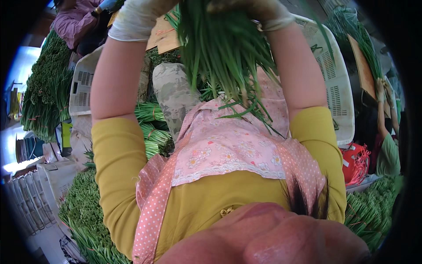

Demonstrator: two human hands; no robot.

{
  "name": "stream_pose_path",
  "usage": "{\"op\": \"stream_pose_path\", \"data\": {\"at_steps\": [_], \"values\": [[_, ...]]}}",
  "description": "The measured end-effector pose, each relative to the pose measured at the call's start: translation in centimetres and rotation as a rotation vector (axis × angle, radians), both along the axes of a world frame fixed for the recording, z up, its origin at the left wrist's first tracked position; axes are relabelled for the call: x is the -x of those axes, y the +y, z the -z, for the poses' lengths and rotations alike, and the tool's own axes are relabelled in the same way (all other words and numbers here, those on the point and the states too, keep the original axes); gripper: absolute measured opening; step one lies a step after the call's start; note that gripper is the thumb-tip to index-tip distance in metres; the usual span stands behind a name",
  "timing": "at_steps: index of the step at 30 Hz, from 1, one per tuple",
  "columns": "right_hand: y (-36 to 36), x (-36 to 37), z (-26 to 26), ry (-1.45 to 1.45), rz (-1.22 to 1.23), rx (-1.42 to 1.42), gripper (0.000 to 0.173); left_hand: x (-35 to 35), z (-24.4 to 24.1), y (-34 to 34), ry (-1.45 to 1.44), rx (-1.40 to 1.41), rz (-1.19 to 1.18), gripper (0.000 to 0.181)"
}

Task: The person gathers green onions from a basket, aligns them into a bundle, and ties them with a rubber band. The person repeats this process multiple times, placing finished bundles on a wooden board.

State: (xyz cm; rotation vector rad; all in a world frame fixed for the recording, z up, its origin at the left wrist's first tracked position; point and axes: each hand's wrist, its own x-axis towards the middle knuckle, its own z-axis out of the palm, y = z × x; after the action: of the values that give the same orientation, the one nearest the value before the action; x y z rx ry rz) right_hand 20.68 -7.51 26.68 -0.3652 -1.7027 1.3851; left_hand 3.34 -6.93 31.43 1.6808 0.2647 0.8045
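Observation:
A bunch of long green garlic chives (pixel 221 49), blurred, hangs leaf ends down above the lap. My right hand (pixel 252 10), in a soiled whitish glove, is closed around its upper part at the top edge. Beside the bunch's upper left is my left hand (pixel 151 10), also gloved; its fingers are cut off by the picture's edge, so its hold is hidden. Loose green stalks (pixel 244 110) lie on the pink floral apron (pixel 227 142). Below my left forearm are tied bundles of green stalks (pixel 155 135) with reddish bands.
White perforated plastic crates (pixel 343 99) stand at both sides. Stacked chive bundles (pixel 43 92) rise at left, with more heaps at lower left and lower right (pixel 372 211). A red container with pink ties (pixel 356 163) is at right. Other people (pixel 74 23) sit nearby, upper left and right.

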Motion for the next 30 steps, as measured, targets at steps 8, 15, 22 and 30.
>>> {"op": "stream_pose_path", "data": {"at_steps": [8, 15, 22, 30], "values": [[-1.4, -3.2, 5.7, -0.822, 0.176, -0.118, 0.054, 7.6, 9.2, 2.1, -0.446, 0.300, -0.074, 0.016], [-5.1, -5.4, 9.6, -0.247, 0.478, 0.036, 0.040, 8.4, 7.2, 1.2, -0.709, 0.273, 0.391, 0.028], [-6.9, -4.0, 10.1, -0.719, 0.841, -0.370, 0.021, 11.4, 6.9, 0.7, -0.807, 0.081, 0.315, 0.078], [-7.9, -3.3, 7.2, -0.565, 0.821, -0.613, 0.026, 13.5, 7.3, 1.1, -0.864, 0.137, 0.216, 0.071]]}}
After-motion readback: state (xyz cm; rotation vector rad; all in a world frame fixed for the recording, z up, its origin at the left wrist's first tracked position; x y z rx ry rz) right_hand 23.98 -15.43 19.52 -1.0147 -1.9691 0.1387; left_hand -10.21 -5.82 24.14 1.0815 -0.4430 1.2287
